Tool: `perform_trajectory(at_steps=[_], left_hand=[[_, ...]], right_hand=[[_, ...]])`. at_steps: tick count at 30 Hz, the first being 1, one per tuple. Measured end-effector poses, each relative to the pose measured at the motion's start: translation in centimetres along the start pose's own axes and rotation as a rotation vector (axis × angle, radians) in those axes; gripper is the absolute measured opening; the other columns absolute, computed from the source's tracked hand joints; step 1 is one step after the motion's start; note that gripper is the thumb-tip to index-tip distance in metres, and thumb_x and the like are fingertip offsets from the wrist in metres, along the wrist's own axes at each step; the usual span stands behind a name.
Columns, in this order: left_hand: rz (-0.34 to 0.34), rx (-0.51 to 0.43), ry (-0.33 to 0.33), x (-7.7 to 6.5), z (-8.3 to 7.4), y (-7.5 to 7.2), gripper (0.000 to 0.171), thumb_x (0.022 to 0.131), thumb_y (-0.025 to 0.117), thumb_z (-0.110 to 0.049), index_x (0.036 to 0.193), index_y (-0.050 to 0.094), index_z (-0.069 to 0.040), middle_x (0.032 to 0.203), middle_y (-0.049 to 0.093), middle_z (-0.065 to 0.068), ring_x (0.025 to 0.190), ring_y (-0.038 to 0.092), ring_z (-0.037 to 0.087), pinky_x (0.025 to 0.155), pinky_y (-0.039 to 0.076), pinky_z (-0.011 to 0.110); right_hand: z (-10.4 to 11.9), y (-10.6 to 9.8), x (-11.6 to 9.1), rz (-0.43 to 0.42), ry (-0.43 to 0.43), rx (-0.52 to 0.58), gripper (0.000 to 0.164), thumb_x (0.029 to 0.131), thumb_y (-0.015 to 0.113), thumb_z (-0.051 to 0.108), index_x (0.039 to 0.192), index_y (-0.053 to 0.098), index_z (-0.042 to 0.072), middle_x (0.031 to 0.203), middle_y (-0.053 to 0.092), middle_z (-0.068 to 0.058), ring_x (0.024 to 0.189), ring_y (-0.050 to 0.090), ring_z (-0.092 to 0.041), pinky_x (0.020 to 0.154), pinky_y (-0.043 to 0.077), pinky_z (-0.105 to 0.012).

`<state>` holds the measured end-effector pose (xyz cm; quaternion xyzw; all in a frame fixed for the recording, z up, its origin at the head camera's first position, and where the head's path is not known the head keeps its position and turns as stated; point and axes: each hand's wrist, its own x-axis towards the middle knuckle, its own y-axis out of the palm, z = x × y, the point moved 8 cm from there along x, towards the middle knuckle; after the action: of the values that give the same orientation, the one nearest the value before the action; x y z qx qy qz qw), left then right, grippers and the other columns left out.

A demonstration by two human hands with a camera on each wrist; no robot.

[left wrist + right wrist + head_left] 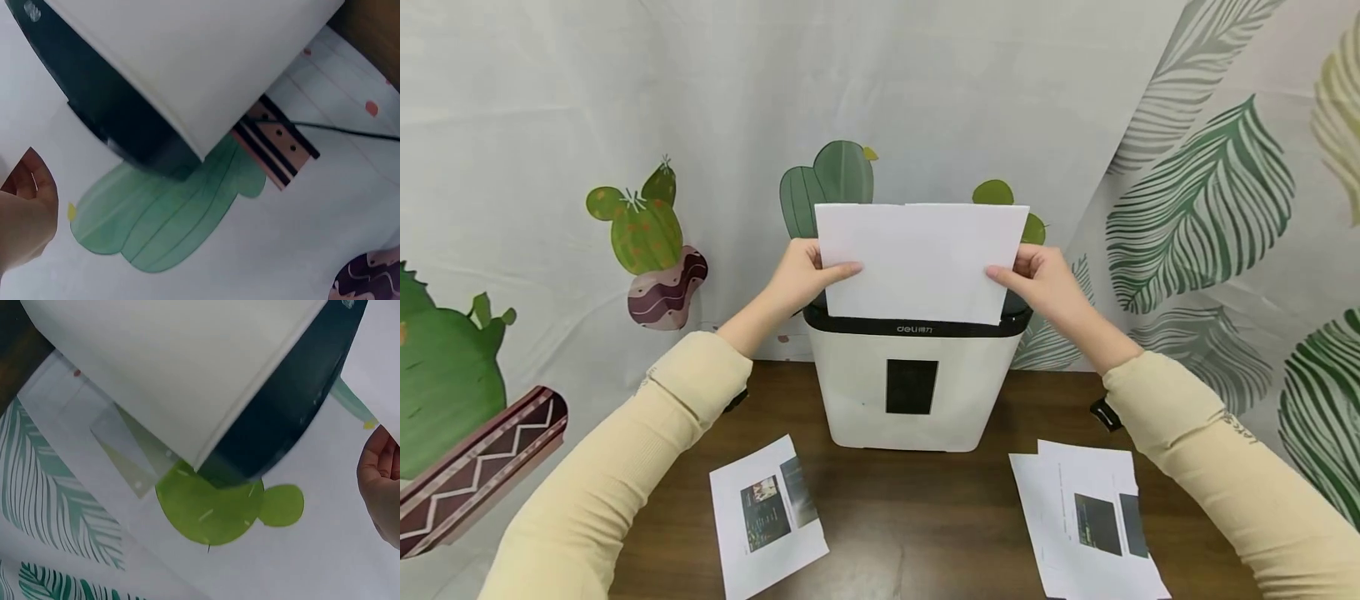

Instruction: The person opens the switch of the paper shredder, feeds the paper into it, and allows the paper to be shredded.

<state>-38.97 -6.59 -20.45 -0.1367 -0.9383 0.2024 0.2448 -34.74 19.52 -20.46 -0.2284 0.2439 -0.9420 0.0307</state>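
Note:
Both hands hold a white sheet of paper (925, 258) upright over a white paper shredder (857, 383) with a black top (850, 323). My left hand (808, 271) pinches the sheet's left edge, thumb in front and fingers behind. At the right edge, my right hand (1037, 275) pinches it the same way. The paper's lower edge meets the shredder's top; whether it sits in the slot cannot be told. In the left wrist view the left hand (28, 212) shows at the left border; the right hand (381, 487) shows at the right wrist view's right border.
A printed sheet (760, 533) lies on the brown table (880, 500) at front left. Overlapping printed sheets (1093, 525) lie at front right. Behind the shredder hangs a patterned curtain (737, 108). A dark cord (337, 129) runs beside the shredder.

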Motion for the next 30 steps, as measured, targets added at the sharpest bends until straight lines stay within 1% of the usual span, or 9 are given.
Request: perform_trajectory(at_steps=[6,10,12,16,20,23,27,29,30], left_hand=[[-0.003,0.019,0.017,2.0,-0.6,-0.6,0.028,0.076,0.068,-0.009,0.101,0.064,0.003,0.102,0.064,0.017,0.087,0.063,0.011,0.075,0.048,0.025],[-0.009,0.035,0.03,3.0,-0.4,-0.9,0.027,0.076,0.068,-0.009,0.099,0.065,0.002,0.1,0.065,0.017,0.084,0.063,0.009,0.074,0.048,0.025],[-0.017,0.043,0.033,3.3,-0.1,-1.0,0.026,0.076,0.068,-0.01,0.099,0.065,0.002,0.099,0.065,0.017,0.083,0.062,0.009,0.074,0.048,0.025],[-0.03,0.048,0.034,3.8,0.4,-1.0,0.025,0.076,0.068,-0.011,0.098,0.065,0.002,0.099,0.065,0.017,0.084,0.063,0.013,0.075,0.048,0.027],[-0.037,0.046,0.039,4.0,0.6,-0.9,0.025,0.076,0.067,-0.01,0.098,0.065,0.002,0.1,0.065,0.018,0.086,0.063,0.017,0.075,0.048,0.028],[-0.048,0.05,0.04,4.1,0.8,-1.0,0.025,0.076,0.067,-0.009,0.098,0.065,0.003,0.1,0.065,0.018,0.086,0.062,0.017,0.074,0.048,0.028],[-0.046,0.057,0.025,4.2,1.1,-0.9,0.025,0.077,0.067,-0.009,0.098,0.065,0.002,0.1,0.064,0.018,0.088,0.062,0.018,0.076,0.047,0.029],[-0.028,0.061,0.012,4.2,1.3,-0.6,0.026,0.078,0.066,-0.01,0.1,0.064,0.002,0.102,0.064,0.018,0.091,0.062,0.02,0.078,0.047,0.03],[-0.019,0.065,0.004,4.2,1.4,-0.4,0.026,0.078,0.066,-0.011,0.101,0.064,0.001,0.103,0.064,0.018,0.092,0.061,0.021,0.079,0.047,0.031]], right_hand=[[0.3,-1.0,1.6,-0.04,-0.025,-0.021,0.03,0.082,0.061,0.013,0.103,0.059,-0.009,0.074,0.061,0.021,0.07,0.059,0.004,0.065,0.046,-0.015],[0.2,-1.2,2.6,-0.056,-0.059,-0.061,0.027,0.081,0.062,0.012,0.099,0.061,-0.008,0.071,0.06,0.022,0.066,0.058,0.003,0.062,0.045,-0.015],[0.1,-1.2,3.0,-0.061,-0.078,-0.093,0.026,0.081,0.063,0.012,0.098,0.061,-0.008,0.072,0.061,0.019,0.064,0.058,0.003,0.06,0.044,-0.014],[-0.3,-1.1,3.7,-0.075,-0.099,-0.136,0.025,0.081,0.063,0.01,0.099,0.062,-0.008,0.08,0.066,0.002,0.065,0.058,0.003,0.06,0.044,-0.012],[-0.5,-1.0,4.2,-0.092,-0.112,-0.16,0.024,0.081,0.062,0.009,0.098,0.062,-0.008,0.085,0.067,-0.015,0.063,0.057,0.004,0.059,0.043,-0.011],[-0.5,-0.8,4.4,-0.101,-0.131,-0.178,0.023,0.08,0.063,0.009,0.095,0.063,-0.008,0.08,0.066,-0.011,0.061,0.056,0.003,0.057,0.042,-0.012],[-0.8,-0.7,4.2,-0.103,-0.135,-0.165,0.023,0.08,0.063,0.01,0.095,0.062,-0.008,0.072,0.061,0.012,0.06,0.055,0.0,0.054,0.039,-0.014],[-1.0,-0.7,4.0,-0.102,-0.126,-0.143,0.024,0.081,0.062,0.009,0.096,0.061,-0.009,0.071,0.058,0.018,0.061,0.055,-0.001,0.053,0.038,-0.015],[-1.0,-0.7,3.9,-0.103,-0.123,-0.139,0.023,0.081,0.062,0.009,0.097,0.061,-0.009,0.072,0.059,0.018,0.061,0.054,-0.001,0.054,0.038,-0.016]])
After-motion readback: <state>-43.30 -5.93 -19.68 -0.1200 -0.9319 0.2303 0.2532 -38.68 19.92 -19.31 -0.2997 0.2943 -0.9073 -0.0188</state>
